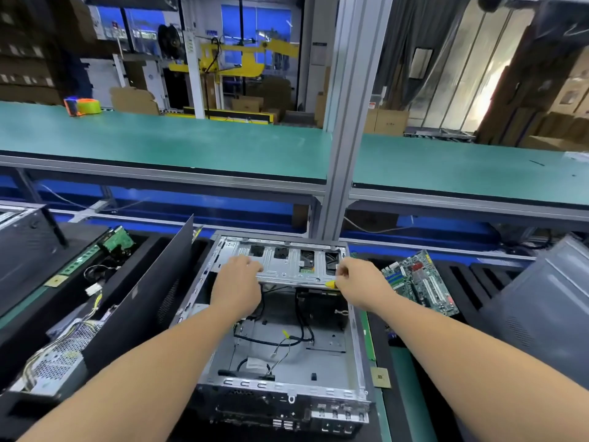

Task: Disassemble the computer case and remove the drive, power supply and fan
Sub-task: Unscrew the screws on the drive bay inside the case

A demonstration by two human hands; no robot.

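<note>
A person leans over an opened desktop computer case (280, 333) lying flat on a workbench, its side panel off and its motherboard already out. Both bare arms reach to the far end, where a silver metal drive cage (287, 261) spans the chassis. The left hand (237, 279) rests on the cage's left part, fingers curled over its near edge as if gripping it. The right hand (357, 282) pinches a small yellow tab (330, 284) at the cage's near right corner.

Black cables (301, 323) run from under the cage down across the case floor, some with loose connectors. Left of the case a dark side panel (149, 298) leans upright, and beyond it lie a removed power supply (55, 362) and a hard drive (116, 240). A green motherboard (420, 282) lies to the right.

The likely risks: if the cage is lifted while a cable under it is still plugged in, the connector or wire may tear. If only the tab side releases, the cage could tilt and jam. Its thin stamped edges could also cut a finger.
</note>
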